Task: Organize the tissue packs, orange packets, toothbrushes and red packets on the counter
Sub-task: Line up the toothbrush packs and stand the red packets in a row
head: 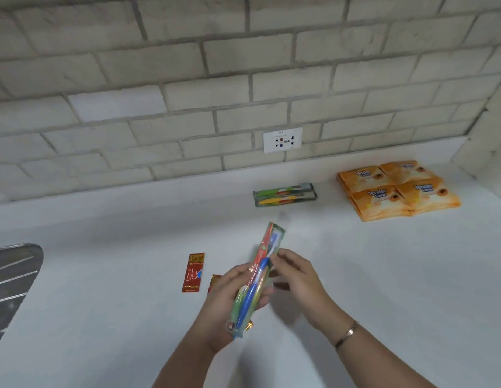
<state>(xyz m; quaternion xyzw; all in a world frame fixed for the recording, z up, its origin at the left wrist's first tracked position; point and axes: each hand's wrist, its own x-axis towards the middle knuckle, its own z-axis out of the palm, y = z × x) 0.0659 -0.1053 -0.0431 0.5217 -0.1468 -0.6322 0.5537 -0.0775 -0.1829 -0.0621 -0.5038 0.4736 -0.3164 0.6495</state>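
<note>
your left hand [238, 292] is curled round the lower half of a toothbrush pack [271, 239], holding it above the counter [383, 275] with its top tilted far and a little right. your right hand [297, 278] pinches the pack's right edge about midway up, thumb and fingertips closed on it, a bracelet [346, 334] on that wrist. more toothbrushes [284, 195] lie far centre, close to the wall under the socket [283, 140]. the orange packets [397, 189] sit in a tidy block at the far right. a red packet [194, 273] lies flat just left of your left hand, and a second red packet [215, 282] shows partly behind that hand. a metal drainboard [11, 275] is at the left edge.
</note>
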